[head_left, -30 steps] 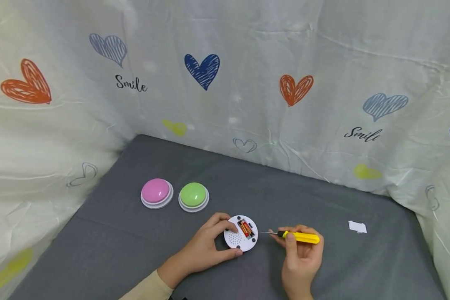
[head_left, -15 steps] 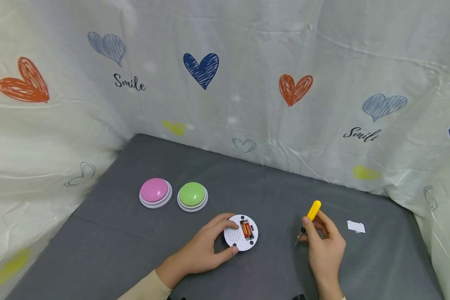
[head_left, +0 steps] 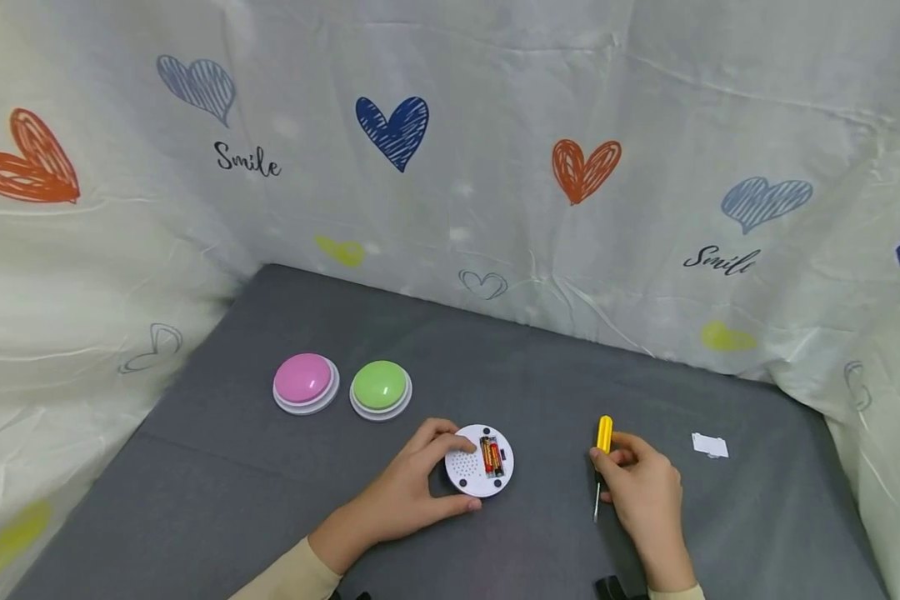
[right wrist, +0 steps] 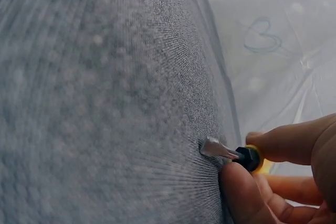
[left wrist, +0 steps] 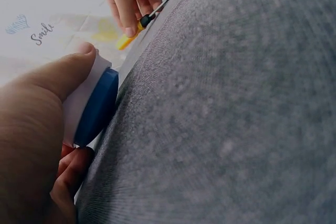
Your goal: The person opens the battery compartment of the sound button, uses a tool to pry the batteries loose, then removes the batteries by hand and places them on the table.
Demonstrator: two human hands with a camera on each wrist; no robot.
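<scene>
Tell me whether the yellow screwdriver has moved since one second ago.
Yes. In the head view, the yellow screwdriver has shifted rightward, toward the white piece; its blade, then pointing left, now points toward the view's bottom.

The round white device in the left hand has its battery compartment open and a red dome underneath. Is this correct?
One detail is wrong: the dome is blue, not red, as the left wrist view shows. The left hand does hold the round white device, battery compartment open.

The left grip (head_left: 408, 493) hides part of the white disc (head_left: 465, 470), whose batteries (head_left: 491, 457) bear unreadably small print.
</scene>
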